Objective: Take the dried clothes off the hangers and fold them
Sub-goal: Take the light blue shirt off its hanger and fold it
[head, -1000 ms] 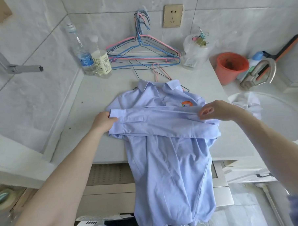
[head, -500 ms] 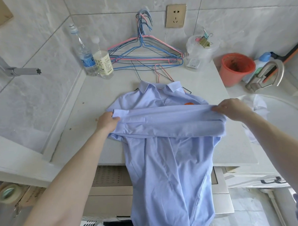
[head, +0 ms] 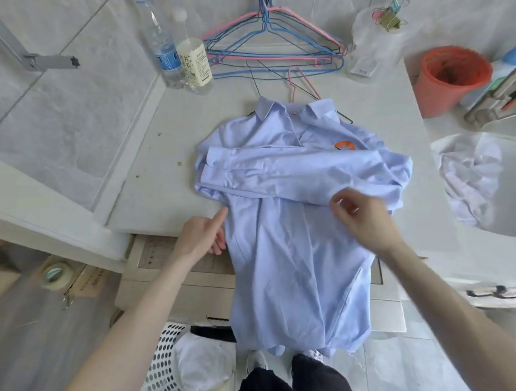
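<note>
The blue shirt point(head: 296, 223) lies on the white worktop point(head: 166, 146), collar at the far end. Its sleeves are folded across the chest, and its bottom half hangs off the near edge. The left hand point(head: 201, 236) is at the shirt's left side, one straight finger touching the cloth, holding nothing. The right hand point(head: 364, 217) is over the shirt, fingers bent. It is blurry, so I cannot tell if it pinches the cloth. Hangers point(head: 274, 46) lie far back.

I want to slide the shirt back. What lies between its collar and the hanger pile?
Head view: a pink hanger's hook and thin dark wires poking from under the collar, on otherwise bare counter.
</note>
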